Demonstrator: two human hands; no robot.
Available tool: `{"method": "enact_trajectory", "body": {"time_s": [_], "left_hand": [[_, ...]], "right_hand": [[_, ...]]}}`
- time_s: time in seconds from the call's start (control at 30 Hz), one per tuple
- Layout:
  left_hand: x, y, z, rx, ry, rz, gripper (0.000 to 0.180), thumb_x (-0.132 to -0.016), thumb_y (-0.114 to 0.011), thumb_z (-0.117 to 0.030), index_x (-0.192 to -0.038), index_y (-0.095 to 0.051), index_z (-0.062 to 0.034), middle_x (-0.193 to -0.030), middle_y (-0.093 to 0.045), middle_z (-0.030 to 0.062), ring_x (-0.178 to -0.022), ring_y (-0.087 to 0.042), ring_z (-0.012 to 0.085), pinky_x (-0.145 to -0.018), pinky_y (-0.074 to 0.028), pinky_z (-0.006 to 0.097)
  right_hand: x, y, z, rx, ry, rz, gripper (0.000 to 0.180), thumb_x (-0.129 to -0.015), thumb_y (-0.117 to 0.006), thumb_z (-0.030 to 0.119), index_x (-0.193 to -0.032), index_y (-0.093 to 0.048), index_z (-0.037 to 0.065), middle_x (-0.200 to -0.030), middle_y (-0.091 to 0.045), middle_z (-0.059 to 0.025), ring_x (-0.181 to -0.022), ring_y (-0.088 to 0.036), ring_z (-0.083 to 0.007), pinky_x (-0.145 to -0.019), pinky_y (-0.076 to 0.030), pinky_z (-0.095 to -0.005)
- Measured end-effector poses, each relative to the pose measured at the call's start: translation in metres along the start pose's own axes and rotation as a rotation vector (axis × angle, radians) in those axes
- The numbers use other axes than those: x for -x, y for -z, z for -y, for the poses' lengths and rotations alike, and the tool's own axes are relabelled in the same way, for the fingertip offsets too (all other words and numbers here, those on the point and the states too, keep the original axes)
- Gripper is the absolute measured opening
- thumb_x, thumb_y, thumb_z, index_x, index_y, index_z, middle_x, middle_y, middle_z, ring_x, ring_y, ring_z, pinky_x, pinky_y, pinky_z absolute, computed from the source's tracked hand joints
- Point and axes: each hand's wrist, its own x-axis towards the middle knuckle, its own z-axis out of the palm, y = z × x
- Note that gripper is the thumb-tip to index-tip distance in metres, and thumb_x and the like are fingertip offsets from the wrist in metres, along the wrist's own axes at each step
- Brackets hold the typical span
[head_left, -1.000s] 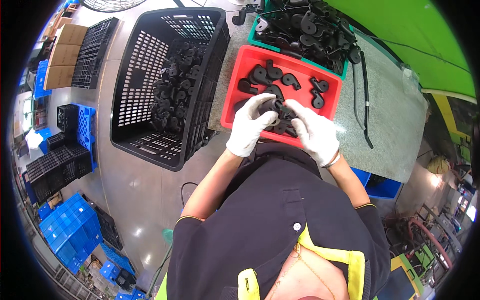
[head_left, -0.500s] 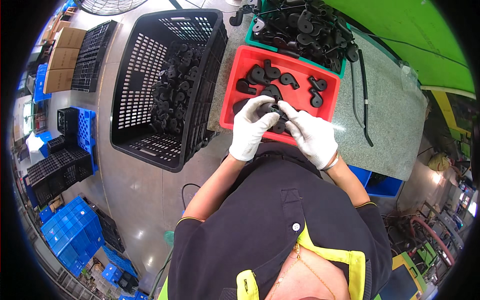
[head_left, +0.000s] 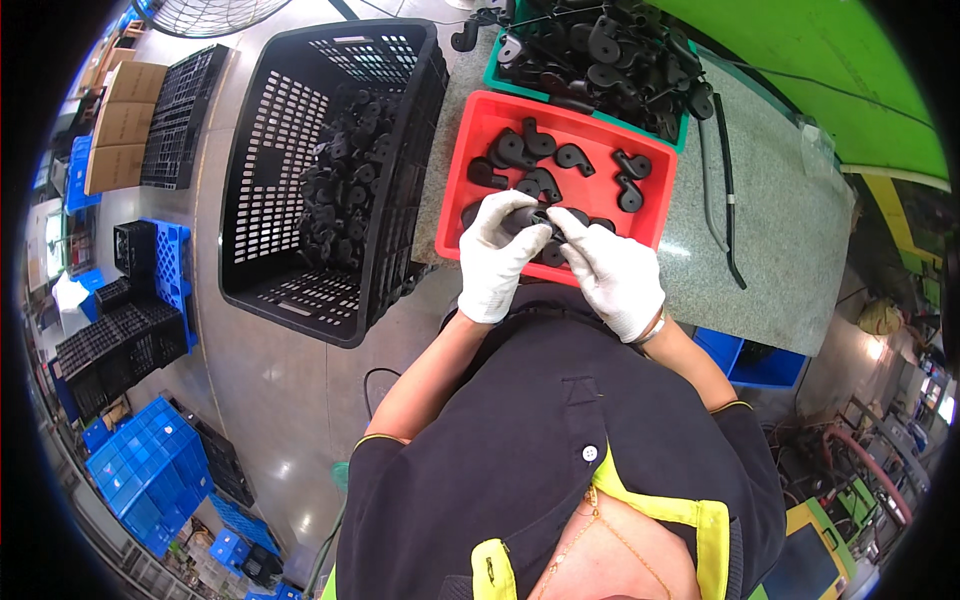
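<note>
Both my hands wear white gloves and meet over the near side of a red tray (head_left: 652, 215). My left hand (head_left: 492, 262) is closed around a dark plastic part (head_left: 541, 217), thumb and fingers on either side of it. The fingertips of my right hand (head_left: 615, 282) pinch at the right end of the same part. Much of its shape is hidden by the gloves. Behind my fingers, several black curved plastic pieces with round, holed ends (head_left: 574, 158) lie loose in the tray; some are partly covered by my hands.
A green crate (head_left: 492, 72) heaped with similar black pieces stands behind the tray. On the left is a large black slatted crate (head_left: 434, 120), also holding many. Two long thin strips (head_left: 729, 190) rest on the grey table (head_left: 790, 250). A blue bin (head_left: 765, 368) sits below its right edge.
My right hand has shifted slightly left toward my left hand, and its fingers have moved along the part. Both hands still grip it. The view has shifted a little.
</note>
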Motion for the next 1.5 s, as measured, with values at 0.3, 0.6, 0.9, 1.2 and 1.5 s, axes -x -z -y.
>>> {"method": "enact_trajectory", "body": {"time_s": [0.3,0.6,0.9,1.2,1.5], "left_hand": [[-0.014,0.036,0.002,-0.327,-0.195,-0.341,0.022,-0.086,-0.057,-0.001,-0.108,-0.057,0.0004,-0.094,-0.057,0.0058,-0.074,-0.058,0.0113,-0.070,-0.048,0.025],[-0.041,0.152,-0.021,-0.467,-0.320,-0.799,0.049,-0.089,-0.060,-0.008,-0.133,-0.039,0.0039,-0.130,-0.046,0.0190,-0.118,-0.048,0.0246,-0.096,-0.044,0.033],[-0.015,0.038,0.009,-0.574,-0.006,-0.060,0.040,-0.084,-0.065,-0.012,-0.121,-0.054,-0.0007,-0.107,-0.061,0.0110,-0.097,-0.060,0.0177,-0.086,-0.047,0.030],[-0.011,0.018,-0.001,-0.069,0.319,0.222,0.040,-0.089,-0.060,-0.012,-0.124,-0.046,0.0018,-0.113,-0.054,0.0107,-0.100,-0.058,0.0182,-0.084,-0.050,0.030],[-0.004,0.018,0.007,0.059,0.198,0.022,0.030,-0.088,-0.058,-0.003,-0.116,-0.053,0.0013,-0.103,-0.059,0.0098,-0.085,-0.061,0.0138,-0.077,-0.053,0.026]], "right_hand": [[-0.015,-0.049,-0.045,-0.096,-0.231,-0.079,0.027,-0.092,-0.052,0.030,-0.112,-0.055,0.013,-0.090,-0.062,-0.0124,-0.074,-0.063,-0.0325,-0.063,-0.051,-0.0421],[-0.034,-0.142,-0.160,0.231,-0.573,0.067,0.037,-0.086,-0.058,0.034,-0.105,-0.051,0.004,-0.103,-0.056,-0.0188,-0.080,-0.062,-0.0367,-0.065,-0.051,-0.0469],[-0.020,-0.064,-0.069,-0.374,-0.302,0.008,0.037,-0.081,-0.068,0.018,-0.114,-0.056,0.007,-0.102,-0.063,-0.0130,-0.094,-0.063,-0.0292,-0.079,-0.050,-0.0353],[-0.014,-0.025,-0.027,-0.481,-0.001,0.019,0.038,-0.081,-0.064,0.007,-0.117,-0.055,0.009,-0.103,-0.061,-0.0118,-0.089,-0.063,-0.0291,-0.073,-0.052,-0.0329],[-0.004,-0.007,-0.012,-0.218,-0.086,0.062,0.036,-0.089,-0.055,0.022,-0.124,-0.054,0.012,-0.088,-0.064,-0.0109,-0.072,-0.063,-0.0296,-0.064,-0.050,-0.0397]]}}
